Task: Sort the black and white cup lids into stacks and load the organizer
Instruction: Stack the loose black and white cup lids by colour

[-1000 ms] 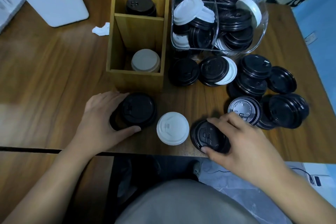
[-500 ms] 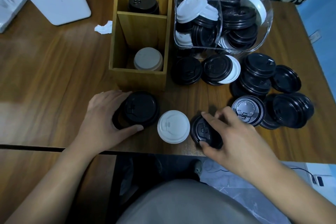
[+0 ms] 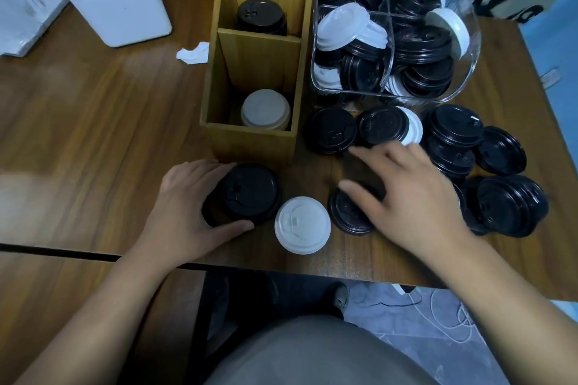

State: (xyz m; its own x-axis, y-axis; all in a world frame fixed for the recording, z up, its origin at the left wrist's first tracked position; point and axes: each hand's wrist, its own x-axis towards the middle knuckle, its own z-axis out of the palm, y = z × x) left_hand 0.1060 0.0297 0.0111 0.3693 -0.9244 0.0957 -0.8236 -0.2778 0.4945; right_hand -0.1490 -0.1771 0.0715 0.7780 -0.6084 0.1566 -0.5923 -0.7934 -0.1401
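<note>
The left hand wraps its fingers round the black stack by the organizer; the right hand, fingers spread and empty, has a black lid just beneath. Best bet: pinch its rim, seat it squarely on top.

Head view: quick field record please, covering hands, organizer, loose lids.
left hand: grips black lid stack
right hand: fingers spread over single black lid, motion-blurred
organizer: far slot black lids; near slot white lids
white lid: lies alone between the hands
clear bin: mixed black and white lids
</note>
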